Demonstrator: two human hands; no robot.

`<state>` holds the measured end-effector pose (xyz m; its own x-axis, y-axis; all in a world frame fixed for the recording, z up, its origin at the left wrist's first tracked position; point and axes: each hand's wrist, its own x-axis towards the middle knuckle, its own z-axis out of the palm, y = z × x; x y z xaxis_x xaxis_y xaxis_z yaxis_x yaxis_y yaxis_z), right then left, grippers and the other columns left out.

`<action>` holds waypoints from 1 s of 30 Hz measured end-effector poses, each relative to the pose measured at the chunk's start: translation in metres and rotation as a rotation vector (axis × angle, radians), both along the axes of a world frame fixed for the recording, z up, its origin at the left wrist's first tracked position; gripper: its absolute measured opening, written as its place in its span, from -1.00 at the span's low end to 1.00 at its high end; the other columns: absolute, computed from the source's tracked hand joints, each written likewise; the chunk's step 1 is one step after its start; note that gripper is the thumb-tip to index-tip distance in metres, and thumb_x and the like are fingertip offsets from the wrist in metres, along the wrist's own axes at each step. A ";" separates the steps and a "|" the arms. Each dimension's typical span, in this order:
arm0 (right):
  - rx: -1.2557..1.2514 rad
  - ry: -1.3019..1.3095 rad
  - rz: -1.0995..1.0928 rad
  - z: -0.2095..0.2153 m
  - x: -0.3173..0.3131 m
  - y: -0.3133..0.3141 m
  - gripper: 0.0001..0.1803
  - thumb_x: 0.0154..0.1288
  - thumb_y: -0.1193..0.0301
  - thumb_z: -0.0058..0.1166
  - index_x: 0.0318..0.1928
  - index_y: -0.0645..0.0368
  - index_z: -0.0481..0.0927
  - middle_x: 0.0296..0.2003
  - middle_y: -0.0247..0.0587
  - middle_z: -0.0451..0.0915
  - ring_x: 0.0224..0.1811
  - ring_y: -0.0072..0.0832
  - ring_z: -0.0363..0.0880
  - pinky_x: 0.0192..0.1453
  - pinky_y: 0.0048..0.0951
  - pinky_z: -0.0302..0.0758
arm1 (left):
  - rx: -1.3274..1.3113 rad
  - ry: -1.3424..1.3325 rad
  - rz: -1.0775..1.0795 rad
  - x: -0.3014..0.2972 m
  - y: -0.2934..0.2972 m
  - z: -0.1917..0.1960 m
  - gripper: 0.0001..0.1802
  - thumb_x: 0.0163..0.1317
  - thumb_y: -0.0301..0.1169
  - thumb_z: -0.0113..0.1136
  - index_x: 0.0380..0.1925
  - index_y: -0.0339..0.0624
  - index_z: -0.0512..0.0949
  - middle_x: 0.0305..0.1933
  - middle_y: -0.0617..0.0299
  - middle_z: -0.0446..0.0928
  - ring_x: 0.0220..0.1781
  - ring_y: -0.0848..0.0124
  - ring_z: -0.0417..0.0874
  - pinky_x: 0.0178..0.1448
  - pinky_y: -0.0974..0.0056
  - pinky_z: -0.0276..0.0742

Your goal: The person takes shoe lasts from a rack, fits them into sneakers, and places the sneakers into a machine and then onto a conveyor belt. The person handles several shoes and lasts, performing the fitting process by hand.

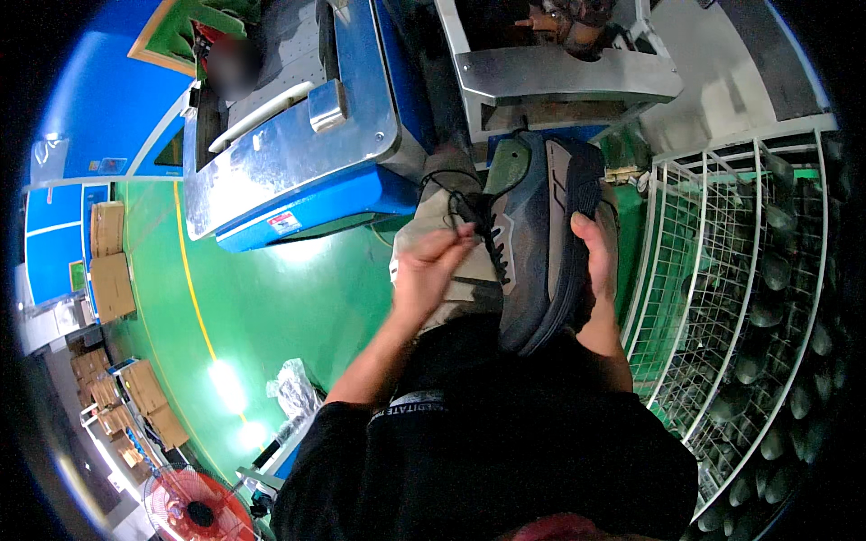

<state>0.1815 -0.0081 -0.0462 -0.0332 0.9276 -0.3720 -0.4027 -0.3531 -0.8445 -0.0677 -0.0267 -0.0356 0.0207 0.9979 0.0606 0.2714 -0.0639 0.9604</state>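
The left hand (426, 272) pinches a black lace (466, 209); the right hand (597, 269) holds the dark shoe (529, 293) along its sole (570, 261).

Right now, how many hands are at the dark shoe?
2: left hand, pinching at the black laces; right hand, gripping the shoe along its sole, partly hidden behind it.

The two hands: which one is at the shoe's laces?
The left hand: its fingertips are at the black laces, while the right hand holds the shoe with its thumb on the sole.
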 end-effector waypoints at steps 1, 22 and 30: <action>0.006 -0.006 -0.014 0.000 0.001 0.000 -0.16 0.23 0.18 0.20 0.46 0.24 0.26 0.15 -0.19 0.54 0.13 -0.40 0.52 0.30 -0.38 0.39 | 0.074 0.164 0.056 0.018 0.001 0.007 -0.79 0.30 -0.51 0.30 -0.08 -0.27 0.72 -0.34 0.16 0.69 -0.40 0.37 0.63 -0.25 0.31 0.53; -0.321 0.715 -0.154 -0.010 -0.003 -0.012 -0.55 0.30 0.16 0.16 0.00 0.28 0.65 -0.22 -0.03 0.74 -0.27 -0.24 0.73 -0.11 -0.28 0.69 | -0.197 0.080 -0.456 -0.009 -0.005 0.016 -0.85 0.29 -0.52 0.30 -0.18 -0.33 0.71 -0.50 0.39 0.52 -0.42 0.63 0.47 -0.32 0.43 0.43; -0.166 0.696 -0.321 -0.037 0.028 -0.011 -0.43 0.36 0.03 0.04 0.12 0.26 0.59 -0.08 -0.02 0.71 -0.18 -0.24 0.72 -0.07 -0.23 0.67 | 0.119 0.115 -0.071 0.056 0.002 -0.009 -0.70 0.24 -0.61 0.27 0.00 -0.29 0.67 -0.15 0.04 0.73 -0.12 0.24 0.76 -0.03 0.24 0.64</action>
<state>0.2095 -0.0195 -0.0827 -0.0491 0.8656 -0.4983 -0.9236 -0.2293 -0.3072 -0.0121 -0.0243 -0.0444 0.1049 0.9796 0.1714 0.3696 -0.1984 0.9078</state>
